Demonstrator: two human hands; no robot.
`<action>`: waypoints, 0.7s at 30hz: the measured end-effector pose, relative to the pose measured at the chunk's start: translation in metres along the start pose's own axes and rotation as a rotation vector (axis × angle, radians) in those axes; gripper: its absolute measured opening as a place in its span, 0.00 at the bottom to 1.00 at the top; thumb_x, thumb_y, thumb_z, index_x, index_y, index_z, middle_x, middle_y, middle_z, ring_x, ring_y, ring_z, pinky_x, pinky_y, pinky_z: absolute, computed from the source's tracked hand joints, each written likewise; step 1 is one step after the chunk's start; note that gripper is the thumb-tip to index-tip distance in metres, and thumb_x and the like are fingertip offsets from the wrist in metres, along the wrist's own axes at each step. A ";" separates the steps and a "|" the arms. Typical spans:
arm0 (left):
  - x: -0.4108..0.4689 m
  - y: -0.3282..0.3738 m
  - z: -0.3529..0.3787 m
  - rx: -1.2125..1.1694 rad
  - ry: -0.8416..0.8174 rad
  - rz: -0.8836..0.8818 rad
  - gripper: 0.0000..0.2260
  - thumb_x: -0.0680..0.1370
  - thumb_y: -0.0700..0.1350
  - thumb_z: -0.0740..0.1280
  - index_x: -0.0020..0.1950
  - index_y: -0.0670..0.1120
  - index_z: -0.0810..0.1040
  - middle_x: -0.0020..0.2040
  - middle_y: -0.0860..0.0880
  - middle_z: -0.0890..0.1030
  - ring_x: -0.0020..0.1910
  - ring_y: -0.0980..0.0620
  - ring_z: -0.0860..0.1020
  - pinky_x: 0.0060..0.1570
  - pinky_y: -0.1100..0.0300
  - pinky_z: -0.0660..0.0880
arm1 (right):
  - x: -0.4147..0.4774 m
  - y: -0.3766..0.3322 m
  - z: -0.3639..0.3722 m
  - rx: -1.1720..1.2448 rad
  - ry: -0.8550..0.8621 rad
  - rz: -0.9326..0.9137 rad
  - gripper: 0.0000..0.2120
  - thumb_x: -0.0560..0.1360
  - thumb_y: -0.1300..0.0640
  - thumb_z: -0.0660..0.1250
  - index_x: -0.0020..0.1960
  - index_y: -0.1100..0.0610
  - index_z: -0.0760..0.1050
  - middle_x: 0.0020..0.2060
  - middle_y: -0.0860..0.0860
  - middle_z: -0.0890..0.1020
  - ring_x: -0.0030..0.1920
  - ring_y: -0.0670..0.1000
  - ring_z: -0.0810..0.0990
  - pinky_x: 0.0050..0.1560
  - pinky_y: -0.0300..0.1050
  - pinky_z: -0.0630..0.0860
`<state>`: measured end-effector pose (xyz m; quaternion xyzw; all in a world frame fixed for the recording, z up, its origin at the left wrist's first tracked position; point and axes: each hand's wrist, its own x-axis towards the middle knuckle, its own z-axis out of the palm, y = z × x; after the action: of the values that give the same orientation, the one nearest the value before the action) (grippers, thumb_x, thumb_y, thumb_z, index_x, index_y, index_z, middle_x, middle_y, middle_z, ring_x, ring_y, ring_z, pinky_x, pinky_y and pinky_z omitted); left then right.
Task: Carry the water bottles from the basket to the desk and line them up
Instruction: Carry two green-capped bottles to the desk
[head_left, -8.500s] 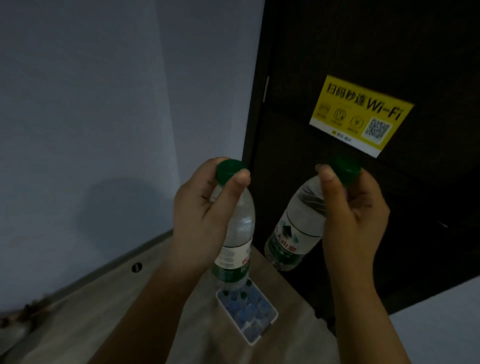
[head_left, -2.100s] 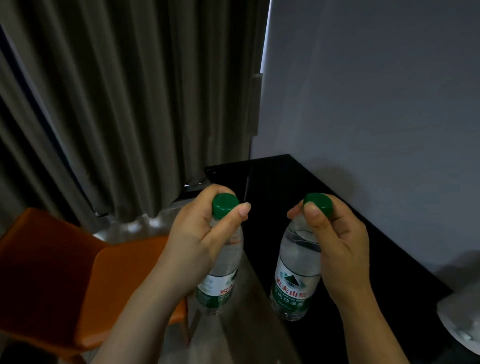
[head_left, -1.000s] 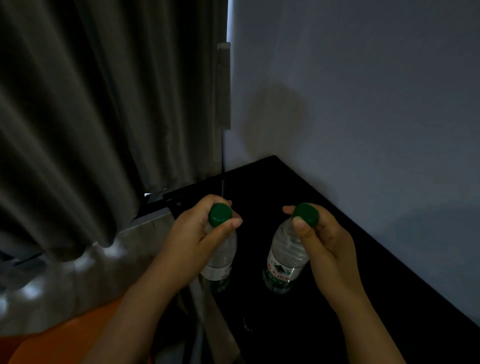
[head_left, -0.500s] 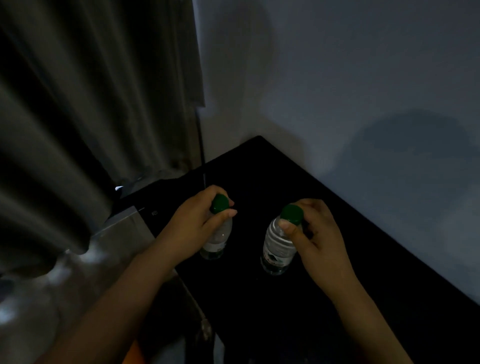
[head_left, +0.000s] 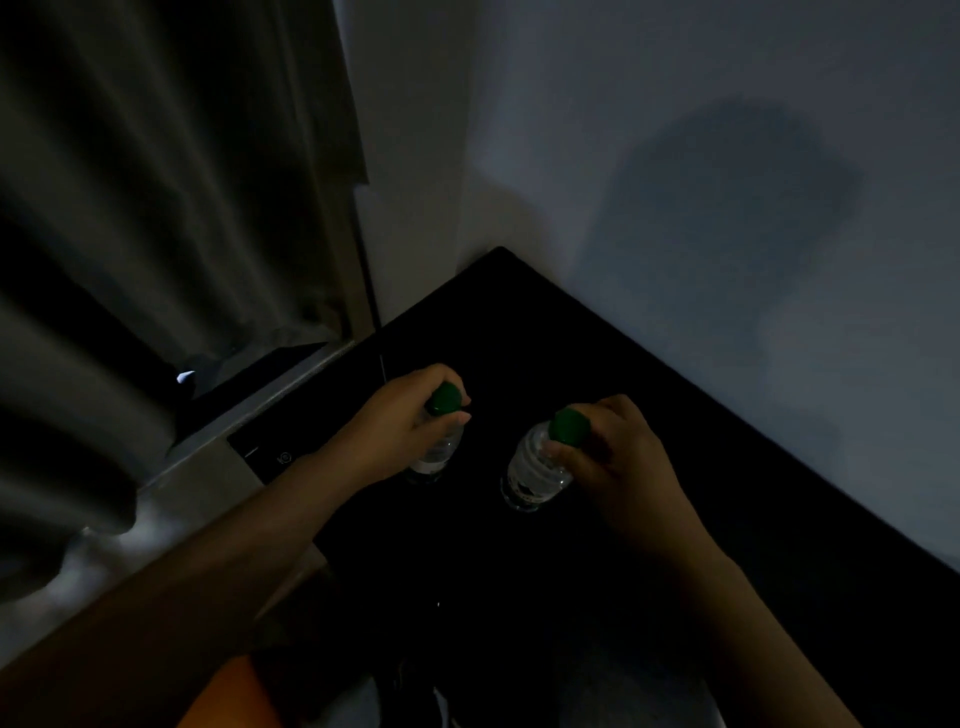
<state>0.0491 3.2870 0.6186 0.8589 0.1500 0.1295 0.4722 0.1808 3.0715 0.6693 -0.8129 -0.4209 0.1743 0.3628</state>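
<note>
At the desk (head_left: 519, 322), left hand (head_left: 395, 431) grips left bottle (head_left: 442, 402), right hand (head_left: 618, 460) right bottle (head_left: 530, 467), upright.

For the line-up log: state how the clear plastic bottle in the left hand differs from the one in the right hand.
The left hand's clear plastic bottle is mostly covered by the left hand; the right hand's clear plastic bottle shows its body and label beside the right hand. The left bottle is nearer the black desk's left edge; the right bottle nearer the wall. Both have green caps and are gripped at the neck.
</note>
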 end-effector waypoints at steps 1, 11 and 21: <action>0.003 -0.004 0.000 -0.038 -0.005 -0.017 0.05 0.76 0.43 0.69 0.51 0.46 0.75 0.51 0.46 0.80 0.54 0.50 0.78 0.51 0.59 0.76 | 0.004 0.001 0.001 -0.010 0.000 -0.005 0.04 0.74 0.56 0.70 0.48 0.50 0.76 0.46 0.45 0.70 0.44 0.39 0.73 0.43 0.25 0.68; 0.020 -0.030 -0.004 -0.207 -0.067 -0.058 0.08 0.77 0.41 0.67 0.48 0.54 0.76 0.52 0.55 0.80 0.58 0.58 0.77 0.52 0.68 0.75 | 0.037 -0.001 0.013 -0.043 -0.046 0.001 0.12 0.75 0.56 0.68 0.58 0.53 0.75 0.50 0.45 0.70 0.46 0.41 0.75 0.46 0.27 0.71; 0.018 -0.029 -0.007 -0.223 -0.117 -0.131 0.10 0.77 0.41 0.66 0.54 0.56 0.75 0.58 0.59 0.78 0.60 0.54 0.75 0.57 0.54 0.75 | 0.068 0.000 0.024 -0.143 -0.088 0.022 0.13 0.75 0.59 0.68 0.59 0.58 0.76 0.51 0.50 0.71 0.45 0.48 0.75 0.48 0.36 0.71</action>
<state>0.0596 3.3143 0.5990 0.7955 0.1626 0.0642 0.5802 0.2060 3.1371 0.6546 -0.8328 -0.4390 0.1832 0.2831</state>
